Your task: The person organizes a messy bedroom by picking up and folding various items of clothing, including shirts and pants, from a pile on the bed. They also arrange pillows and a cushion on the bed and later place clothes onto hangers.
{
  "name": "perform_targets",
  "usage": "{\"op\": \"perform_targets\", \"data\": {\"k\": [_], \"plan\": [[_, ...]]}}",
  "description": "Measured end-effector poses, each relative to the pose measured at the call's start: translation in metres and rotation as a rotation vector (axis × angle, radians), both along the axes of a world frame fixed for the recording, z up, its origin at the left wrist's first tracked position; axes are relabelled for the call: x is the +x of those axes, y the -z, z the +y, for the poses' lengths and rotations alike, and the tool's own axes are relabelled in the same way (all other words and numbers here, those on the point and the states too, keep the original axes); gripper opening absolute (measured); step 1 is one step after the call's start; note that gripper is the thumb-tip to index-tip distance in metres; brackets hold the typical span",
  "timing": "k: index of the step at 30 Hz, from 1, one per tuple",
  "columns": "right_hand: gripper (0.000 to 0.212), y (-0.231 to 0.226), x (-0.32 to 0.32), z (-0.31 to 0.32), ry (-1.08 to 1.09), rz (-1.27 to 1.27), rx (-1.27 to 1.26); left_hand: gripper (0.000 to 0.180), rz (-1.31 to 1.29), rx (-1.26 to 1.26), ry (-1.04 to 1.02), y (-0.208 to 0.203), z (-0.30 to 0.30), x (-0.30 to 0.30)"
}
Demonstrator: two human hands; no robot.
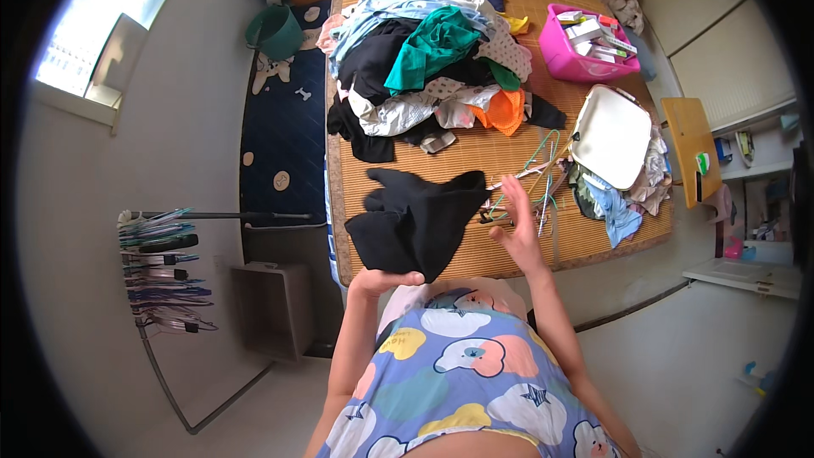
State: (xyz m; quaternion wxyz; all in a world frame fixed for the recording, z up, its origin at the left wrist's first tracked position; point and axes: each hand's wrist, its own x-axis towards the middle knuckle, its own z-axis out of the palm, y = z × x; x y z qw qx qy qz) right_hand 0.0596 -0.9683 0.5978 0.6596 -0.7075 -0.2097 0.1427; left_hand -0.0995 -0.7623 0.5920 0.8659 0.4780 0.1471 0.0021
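Observation:
A black garment (415,225) hangs in loose folds over the near part of the mat-covered bed (509,267). My left hand (386,281) grips its lower edge, thumb on top and the other fingers hidden under the cloth. To the right of the garment, my right hand (519,225) is raised with fingers and thumb apart, holding nothing. Behind that hand several thin clothes hangers (543,171) lie tangled on the mat. Farther back rises a big heap of clothes (373,59), with a green garment (437,47) on top and an orange one (502,112) at its front.
At the far right stands a pink basket (577,68) of small boxes. A white lid (612,137) rests by more folded clothes (615,212) near the bed's right edge. On the left are a rack of hangers (165,271), a grey bin (270,309) and a green bucket (275,32).

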Motion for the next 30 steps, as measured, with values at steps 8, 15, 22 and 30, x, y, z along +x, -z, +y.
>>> {"op": "perform_targets", "data": {"k": [8, 15, 22, 30], "plan": [[0.044, -0.003, 0.000, 0.007, -0.485, 0.166, 0.082, 0.049, 0.103, 0.460, -0.043, -0.013, 0.013, 0.002], [0.083, -0.026, -0.010, 0.000, -0.584, 0.946, 0.419, 0.044, -0.023, 0.281, -0.200, 0.004, 0.005, 0.002], [0.025, -0.035, -0.010, 0.021, -0.303, 0.938, 0.261, 0.049, 0.120, 0.260, -0.282, -0.006, 0.015, 0.027], [0.033, -0.027, -0.001, 0.026, -0.391, 0.918, 0.235, 0.063, 0.202, -0.005, -0.042, 0.006, -0.028, 0.049]]}}
